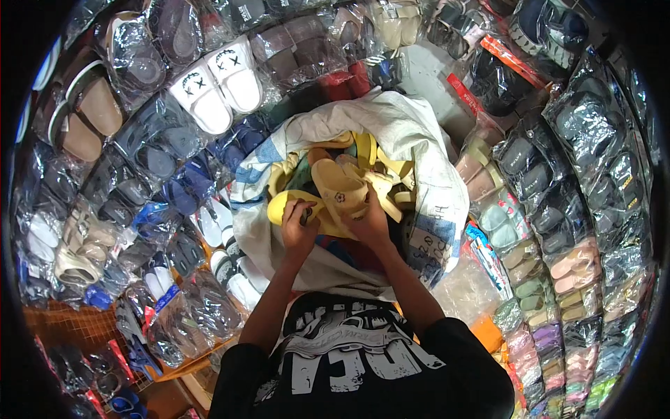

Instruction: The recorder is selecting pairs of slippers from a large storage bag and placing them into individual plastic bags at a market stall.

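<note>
A white woven sack (437, 194) with blue stripes lies before me, its mouth rolled wide around a heap of footwear. My left hand (300, 222) grips a bright yellow shoe (281, 205) at the sack's left side. My right hand (370, 220) is closed around the side of a tan-yellow clog (337, 186) with a small flower mark. Beyond the hands lie more yellow sandals (366, 149) and a pale yellow piece of footwear (379, 183). Something red and blue shows beneath my hands, mostly hidden.
Plastic-wrapped slippers surround the sack. White slides (238, 86) lie at the upper left, rows of black slides (526, 162) hang or lie at the right. A grey surface (432, 78) shows behind the sack; an orange-edged shelf (196, 364) stands at the lower left.
</note>
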Demonstrator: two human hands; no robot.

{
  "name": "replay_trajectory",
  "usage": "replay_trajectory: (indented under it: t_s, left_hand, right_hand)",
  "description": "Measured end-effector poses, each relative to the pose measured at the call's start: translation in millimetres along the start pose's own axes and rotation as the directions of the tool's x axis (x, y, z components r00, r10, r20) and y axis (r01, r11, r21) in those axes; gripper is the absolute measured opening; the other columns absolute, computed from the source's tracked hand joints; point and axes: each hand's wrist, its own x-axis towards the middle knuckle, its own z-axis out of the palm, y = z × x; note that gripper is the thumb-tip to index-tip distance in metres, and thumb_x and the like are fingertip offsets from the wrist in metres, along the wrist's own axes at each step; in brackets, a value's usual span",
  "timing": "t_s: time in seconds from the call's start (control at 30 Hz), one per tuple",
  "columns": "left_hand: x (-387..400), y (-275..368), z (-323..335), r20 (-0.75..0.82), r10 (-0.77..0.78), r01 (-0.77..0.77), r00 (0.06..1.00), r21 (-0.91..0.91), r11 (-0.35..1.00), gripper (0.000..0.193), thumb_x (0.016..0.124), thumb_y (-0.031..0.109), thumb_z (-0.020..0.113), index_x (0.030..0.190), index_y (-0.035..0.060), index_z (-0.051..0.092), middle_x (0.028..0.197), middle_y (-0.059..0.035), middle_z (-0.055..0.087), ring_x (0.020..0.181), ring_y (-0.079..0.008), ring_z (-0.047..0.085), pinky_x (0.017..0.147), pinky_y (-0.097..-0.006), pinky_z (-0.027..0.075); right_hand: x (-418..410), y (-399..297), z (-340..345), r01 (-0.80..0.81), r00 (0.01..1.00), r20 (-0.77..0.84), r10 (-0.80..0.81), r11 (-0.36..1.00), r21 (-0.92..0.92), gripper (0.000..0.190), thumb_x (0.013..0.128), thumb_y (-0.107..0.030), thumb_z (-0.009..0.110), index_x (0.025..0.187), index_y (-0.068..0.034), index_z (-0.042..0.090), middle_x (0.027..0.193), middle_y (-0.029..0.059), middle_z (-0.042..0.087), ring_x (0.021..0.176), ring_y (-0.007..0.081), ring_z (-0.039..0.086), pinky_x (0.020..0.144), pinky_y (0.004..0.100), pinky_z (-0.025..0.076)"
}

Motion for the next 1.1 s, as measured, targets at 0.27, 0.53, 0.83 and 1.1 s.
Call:
replay_trajectory:
  t_s: [0.27,0.53,0.83,1.1]
  left_hand:
    - [8,4,-1,0.203,0.108,-0.106,0.973,-0.023,0.994,0.043,0.07,-0.007,0.062,0.11,0.0071,0.063,0.113,-0.0095,0.054,0.102,-0.0281,0.061,0.086,-0.0384,0.051]
    - [-38,-8,22,0.469,0.152,-0.098,0.87,-0.138,0.986,0.03,0.073,-0.005,0.07,0.101,0.0037,0.064,0.119,-0.0122,0.059,0.117,-0.0325,0.059,0.097,-0.0408,0.05]
    - [-61,-13,26,0.098,0.12,-0.134,0.988,0.149,0.98,0.029,0.072,0.008,0.077,0.098,0.0099,0.064,0.115,-0.007,0.061,0.11,-0.0303,0.059,0.093,-0.0423,0.045]
    - [-58,-7,53,0.202,0.128,-0.14,0.971,0.046,0.989,0.028,0.071,0.01,0.08,0.095,0.0082,0.066,0.122,-0.0109,0.058,0.11,-0.0324,0.058,0.089,-0.0424,0.048]
  right_hand:
    - [27,9,-13,-0.249,0.933,-0.065,0.355,0.763,0.597,0.061,0.093,-0.021,0.063,0.144,0.0,0.039,0.121,0.0151,0.059,0.102,0.0205,0.059,0.086,0.0322,0.049]
    - [66,-1,-6,-0.416,0.89,0.188,0.415,0.569,0.709,0.06,0.093,-0.031,0.066,0.14,-0.002,0.043,0.122,0.0106,0.059,0.107,0.0182,0.057,0.088,0.0334,0.048]
    - [40,37,-42,-0.263,0.941,-0.027,0.336,0.782,0.565,0.04,0.099,-0.015,0.058,0.135,0.001,0.052,0.122,0.0086,0.063,0.108,0.017,0.06,0.093,0.0308,0.048]
    - [-34,91,-58,-0.3,0.952,0.11,0.287,0.946,0.125,0.037,0.092,-0.023,0.066,0.118,0.004,0.065,0.098,0.0174,0.072,0.086,0.0216,0.067,0.08,0.0333,0.052]
